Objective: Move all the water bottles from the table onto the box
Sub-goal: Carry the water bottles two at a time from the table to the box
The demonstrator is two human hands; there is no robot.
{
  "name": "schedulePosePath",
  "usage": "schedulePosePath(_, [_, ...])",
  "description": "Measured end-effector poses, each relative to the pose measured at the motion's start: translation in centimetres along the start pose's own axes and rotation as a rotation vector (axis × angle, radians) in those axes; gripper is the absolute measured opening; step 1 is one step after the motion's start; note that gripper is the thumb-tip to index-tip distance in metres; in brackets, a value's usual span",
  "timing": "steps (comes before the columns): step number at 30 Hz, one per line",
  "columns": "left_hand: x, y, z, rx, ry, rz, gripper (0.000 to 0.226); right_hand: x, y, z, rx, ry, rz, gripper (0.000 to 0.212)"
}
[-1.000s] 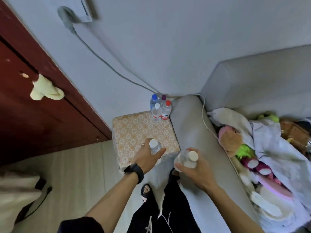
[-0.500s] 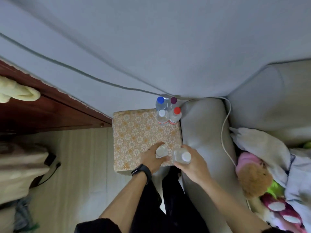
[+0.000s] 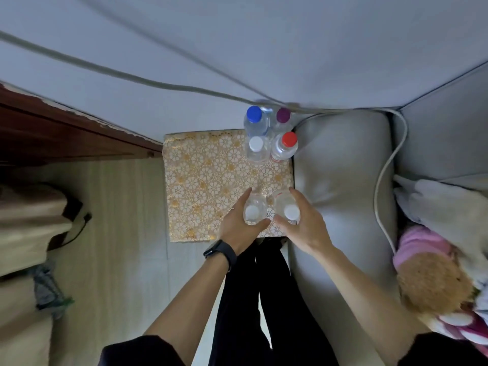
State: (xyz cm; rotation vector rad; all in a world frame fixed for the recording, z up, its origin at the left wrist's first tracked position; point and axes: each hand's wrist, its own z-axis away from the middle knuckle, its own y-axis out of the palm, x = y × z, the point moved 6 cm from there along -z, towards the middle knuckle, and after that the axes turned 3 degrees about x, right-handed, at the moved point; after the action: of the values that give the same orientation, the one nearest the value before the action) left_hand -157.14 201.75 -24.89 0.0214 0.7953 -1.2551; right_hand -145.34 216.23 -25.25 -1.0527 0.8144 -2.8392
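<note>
We're holding two white-capped bottles at the box (image 3: 206, 186): left hand (image 3: 237, 229) wrapping one bottle (image 3: 253, 211), right hand (image 3: 303, 229) wrapping the other bottle (image 3: 289, 207), and four more bottles (image 3: 257, 147) are sitting past our fingertips.

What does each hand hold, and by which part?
The left hand grips the left bottle round its body, below the white cap; the right hand grips the right bottle the same way.
</note>
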Motion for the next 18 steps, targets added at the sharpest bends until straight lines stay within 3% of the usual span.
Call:
schedulePosePath(4, [0.3, 0.1, 0.1, -0.013, -0.061, 0.037, 0.094, 0.6, 0.0, -0.4, 0.040, 0.042, -0.031, 0.081])
schedulePosePath(7, [0.3, 0.0, -0.2, -0.039, -0.132, 0.082, 0.082, 0.3, -0.3, -1.0, 0.076, 0.119, -0.008, 0.085])
schedulePosePath(13, [0.6, 0.2, -0.7, -0.064, -0.169, 0.115, 0.069, -0.4, -1.1, -1.8, 0.152, 0.146, -0.026, 0.059])
schedulePosePath(18, [0.0, -0.2, -1.0, -0.110, -0.174, 0.184, 0.061, -0.2, -0.8, -1.7, 0.132, 0.116, -0.019, 0.063])
